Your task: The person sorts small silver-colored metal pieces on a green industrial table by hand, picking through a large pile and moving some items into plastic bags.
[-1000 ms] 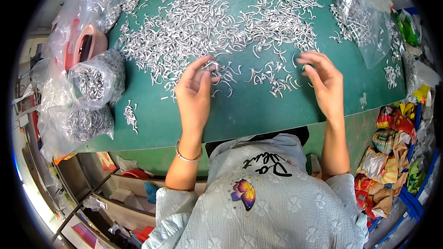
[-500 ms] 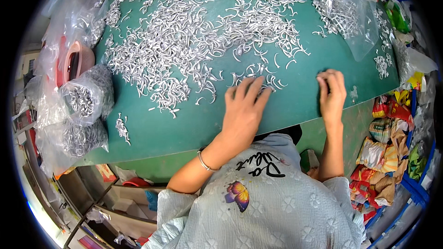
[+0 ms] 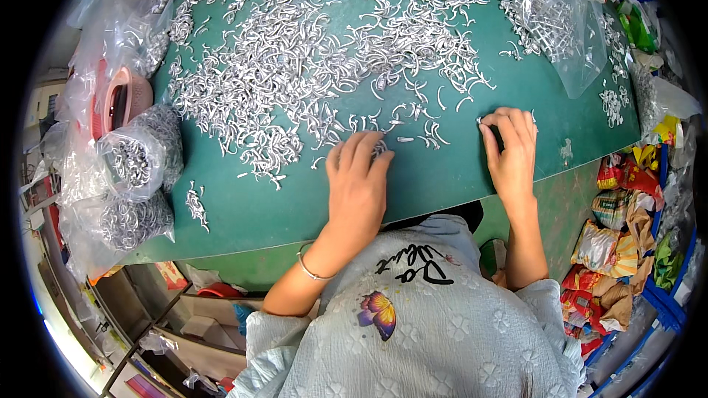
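Many small, curved silver metal pieces point(image 3: 273, 74) lie in a wide, loose spread over the green table point(image 3: 435, 184). My left hand point(image 3: 358, 188) is at the near edge of this spread, its fingers bent down around a few curved pieces point(image 3: 380, 149) that show beside the thumb. To the right, above bare tabletop, my right hand point(image 3: 512, 149) is curled, with thumb and fingertips close together. Small silver ends show at its fingertips, so it seems to hold a curved piece or two; the palm side is hidden. A few stray pieces point(image 3: 434, 135) lie between the hands.
Clear plastic bags of metal parts point(image 3: 136, 162) and a pink container point(image 3: 131, 96) line the left side. Another clear bag of parts point(image 3: 553, 26) lies at the far right, near a small pile point(image 3: 613, 107). Colourful packages point(image 3: 608, 243) fill a rack beyond the table's right edge.
My left hand has moved left and slightly nearer, with curved pieces under its fingers. My right hand has shifted left, and silver tips now show at its fingers.
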A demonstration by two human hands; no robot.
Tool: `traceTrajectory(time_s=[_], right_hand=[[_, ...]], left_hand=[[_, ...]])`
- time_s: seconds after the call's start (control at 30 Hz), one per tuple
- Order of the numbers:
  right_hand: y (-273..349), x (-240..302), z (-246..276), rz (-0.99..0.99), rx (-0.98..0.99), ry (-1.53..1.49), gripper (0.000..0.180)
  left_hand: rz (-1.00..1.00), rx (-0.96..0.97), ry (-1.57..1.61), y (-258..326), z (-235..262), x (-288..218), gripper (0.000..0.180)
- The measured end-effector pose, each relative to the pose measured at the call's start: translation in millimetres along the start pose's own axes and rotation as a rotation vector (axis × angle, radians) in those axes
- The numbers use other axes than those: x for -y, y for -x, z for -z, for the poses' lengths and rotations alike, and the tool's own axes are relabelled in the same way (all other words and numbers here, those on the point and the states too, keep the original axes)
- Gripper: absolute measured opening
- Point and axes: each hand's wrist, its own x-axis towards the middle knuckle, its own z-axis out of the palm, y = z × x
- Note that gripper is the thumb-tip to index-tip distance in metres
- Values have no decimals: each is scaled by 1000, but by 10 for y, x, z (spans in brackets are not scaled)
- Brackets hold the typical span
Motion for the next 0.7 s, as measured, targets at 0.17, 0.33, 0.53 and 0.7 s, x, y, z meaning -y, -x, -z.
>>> traceTrajectory(time_s=[0.17,0.33,0.53,0.7], right_hand=[[-109,499,-136,72,40,-72,23],[-115,343,-95,-42,101,-248,9],[-1,325,45,-14,138,-268,8],[131,422,-79,73,142,-332,14]], left_hand=[[-11,39,-3,-51,-18,-169,29],[0,48,-88,22,52,-13,29],[30,-12,-14,23,-9,-95,28],[43,48,-10,-80,-129,-130,32]])
